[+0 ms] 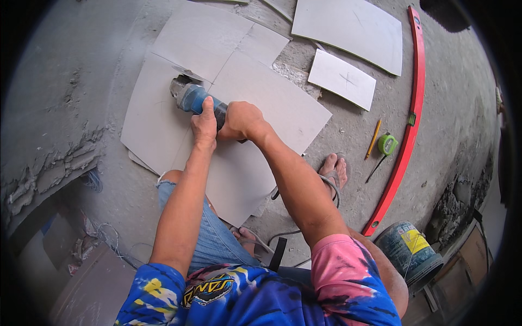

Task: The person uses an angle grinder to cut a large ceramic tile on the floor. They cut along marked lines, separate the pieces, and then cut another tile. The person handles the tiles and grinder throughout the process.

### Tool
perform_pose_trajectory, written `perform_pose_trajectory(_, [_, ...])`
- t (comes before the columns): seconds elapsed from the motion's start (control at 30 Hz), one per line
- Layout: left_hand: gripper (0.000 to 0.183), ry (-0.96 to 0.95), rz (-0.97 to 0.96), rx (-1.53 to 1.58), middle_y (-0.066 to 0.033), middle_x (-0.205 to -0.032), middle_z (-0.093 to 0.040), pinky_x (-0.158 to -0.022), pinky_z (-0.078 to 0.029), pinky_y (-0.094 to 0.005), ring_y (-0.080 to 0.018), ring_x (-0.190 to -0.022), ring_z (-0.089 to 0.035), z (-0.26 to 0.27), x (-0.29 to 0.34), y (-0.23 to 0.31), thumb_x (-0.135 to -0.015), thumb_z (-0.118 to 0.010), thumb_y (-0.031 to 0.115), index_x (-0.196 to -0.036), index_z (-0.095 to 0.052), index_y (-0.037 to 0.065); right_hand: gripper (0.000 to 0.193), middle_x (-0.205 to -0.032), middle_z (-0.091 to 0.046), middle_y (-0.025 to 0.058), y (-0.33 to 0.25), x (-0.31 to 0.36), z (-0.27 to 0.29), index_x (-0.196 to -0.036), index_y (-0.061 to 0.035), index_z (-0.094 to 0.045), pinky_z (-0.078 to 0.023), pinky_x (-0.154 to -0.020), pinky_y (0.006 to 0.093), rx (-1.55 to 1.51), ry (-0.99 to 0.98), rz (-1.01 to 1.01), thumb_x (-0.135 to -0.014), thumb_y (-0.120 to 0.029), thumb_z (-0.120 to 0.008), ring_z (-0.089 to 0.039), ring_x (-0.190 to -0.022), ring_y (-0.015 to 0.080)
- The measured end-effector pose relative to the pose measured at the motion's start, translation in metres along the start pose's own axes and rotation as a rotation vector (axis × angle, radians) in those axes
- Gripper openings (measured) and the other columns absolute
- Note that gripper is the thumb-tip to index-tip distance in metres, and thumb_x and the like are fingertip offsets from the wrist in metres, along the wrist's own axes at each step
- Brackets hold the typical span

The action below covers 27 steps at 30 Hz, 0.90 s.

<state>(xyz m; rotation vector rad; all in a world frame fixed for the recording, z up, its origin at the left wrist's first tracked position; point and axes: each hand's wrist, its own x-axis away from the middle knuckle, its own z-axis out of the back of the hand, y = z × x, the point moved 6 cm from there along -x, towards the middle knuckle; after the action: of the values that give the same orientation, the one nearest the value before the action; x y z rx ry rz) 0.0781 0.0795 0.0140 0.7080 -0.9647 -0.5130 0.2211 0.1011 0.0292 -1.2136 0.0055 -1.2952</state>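
A: Where is the angle grinder (pixel 197 101) sitting?

B: It's resting over the pale tiles (pixel 277 100) on the floor (pixel 348 130), its head pointing away and to the left.

A: What are the hands doing?

B: The left hand (pixel 205 127) is wrapping around the blue body, its thumb showing on top, its other fingers mostly hiding. The right hand (pixel 242 120) is clenching the dark rear end, covering most of it, and its fingertips aren't showing.

A: Is the disc (pixel 188 74) touching the tile?

B: I can't tell. It's appearing only as a thin grey sliver beside the head, and I'm not making out whether it's spinning.

A: What else is getting cut off?

B: A large pale panel (pixel 350 30) is running out of view at the top. The right forearm is hiding part of the cord (pixel 339 195), and a dark shape (pixel 446 13) at the upper right is staying unreadable. The red level (pixel 416 103), pencil (pixel 373 139) and green tape measure (pixel 387 143) are lying in plain sight.
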Motion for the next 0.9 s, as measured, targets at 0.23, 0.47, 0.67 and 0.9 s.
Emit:
perform_pose_trajectory(0.23, [0.070,0.002,-0.021,-0.001,-0.0135,-0.108,-0.067,-0.092,-0.049,-0.0367,-0.0200,-0.100,-0.061,0.000,-0.005,-0.003,-0.089,-0.068,0.056,-0.111,-0.067,-0.010,0.041,-0.082,-0.073,0.0236,0.000,0.000,0.001,-0.080,0.0020,-0.075,-0.058,-0.076,0.0441,0.006,-0.001,0.002,-0.062,-0.035,-0.076,-0.072,-0.080,0.0392])
perform_pose_trajectory(0.47, [0.073,0.016,0.003,-0.020,-0.0152,-0.109,-0.068,-0.092,-0.049,-0.0373,-0.0212,-0.100,-0.062,0.001,-0.009,-0.005,-0.088,-0.068,0.058,-0.112,-0.067,-0.011,0.038,-0.082,-0.073,0.0228,0.000,-0.003,0.000,-0.078,0.0006,-0.075,-0.058,-0.076,0.0435,0.011,0.014,0.004,-0.062,-0.033,-0.075,-0.072,-0.080,0.0388])
perform_pose_trajectory(0.67, [0.074,-0.001,-0.006,-0.020,-0.0158,-0.109,-0.068,-0.090,-0.051,-0.0380,-0.0216,-0.099,-0.064,0.000,-0.008,-0.003,-0.088,-0.067,0.059,-0.111,-0.067,-0.012,0.039,-0.084,-0.073,0.0224,0.000,-0.004,-0.001,-0.080,0.0004,-0.076,-0.058,-0.077,0.0437,0.005,-0.002,-0.006,-0.062,-0.034,-0.076,-0.072,-0.081,0.0386])
perform_pose_trajectory(0.9, [0.074,0.007,-0.011,-0.028,-0.0158,-0.110,-0.068,-0.092,-0.051,-0.0377,-0.0216,-0.100,-0.064,0.000,-0.005,0.000,-0.089,-0.067,0.059,-0.112,-0.067,-0.011,0.039,-0.088,-0.074,0.0225,-0.001,-0.003,0.001,-0.084,0.0000,-0.076,-0.058,-0.080,0.0430,0.024,-0.028,-0.016,-0.064,-0.034,-0.075,-0.073,-0.086,0.0379])
